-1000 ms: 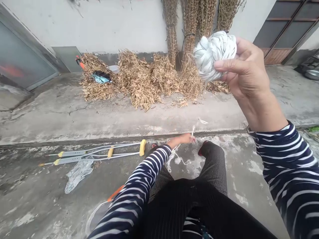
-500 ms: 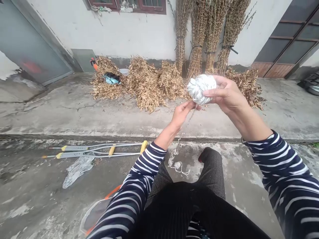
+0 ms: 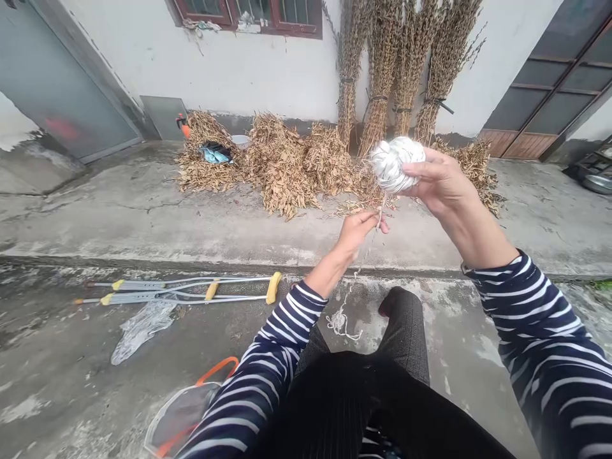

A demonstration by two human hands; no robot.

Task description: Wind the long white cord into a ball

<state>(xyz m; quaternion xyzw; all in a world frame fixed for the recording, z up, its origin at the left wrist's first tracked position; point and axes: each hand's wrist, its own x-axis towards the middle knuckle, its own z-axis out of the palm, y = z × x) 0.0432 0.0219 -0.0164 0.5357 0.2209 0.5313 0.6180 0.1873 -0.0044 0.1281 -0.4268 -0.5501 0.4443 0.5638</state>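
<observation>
A white ball of string (image 3: 396, 164) is gripped in my right hand (image 3: 440, 182), held up in front of me with the thumb across its near side. Lower and to the left, my left hand (image 3: 356, 233) pinches the strand of string (image 3: 381, 213) that hangs from the ball. From there the strand runs down to a loose tangle of white string (image 3: 338, 323) on the ground between my feet.
Crutches (image 3: 191, 290) and a crumpled clear plastic bag (image 3: 144, 328) lie at the left. A bag with orange straps (image 3: 184, 408) sits near my left side. Beyond a low concrete step (image 3: 296, 239) are dry plant heaps (image 3: 282, 166) and tied stalk bundles (image 3: 382, 83) against the wall.
My left hand has moved down, away from the ball, so a short stretch of strand shows between them. The ball in my right hand has shifted slightly right and turned.
</observation>
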